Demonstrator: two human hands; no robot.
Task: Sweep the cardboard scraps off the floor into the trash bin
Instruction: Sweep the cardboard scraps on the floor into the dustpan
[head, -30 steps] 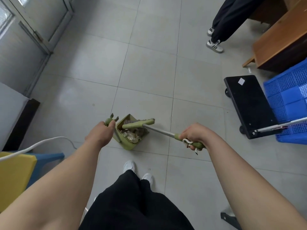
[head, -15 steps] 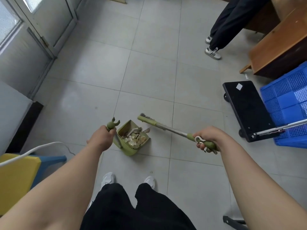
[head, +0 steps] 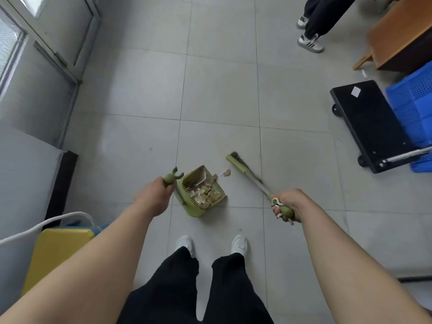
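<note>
Right hand [head: 288,203] around broom [head: 243,170]

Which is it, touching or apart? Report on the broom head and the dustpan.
Apart. The head view shows bare floor and a loose cardboard scrap between the broom head and the dustpan.

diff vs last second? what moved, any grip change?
The broom swung out of the dustpan mouth, off to the right; the right hand went with it. A loose scrap lies on the floor between them. Unchanged: both grips, left hand holding the dustpan, scraps inside it.
</note>
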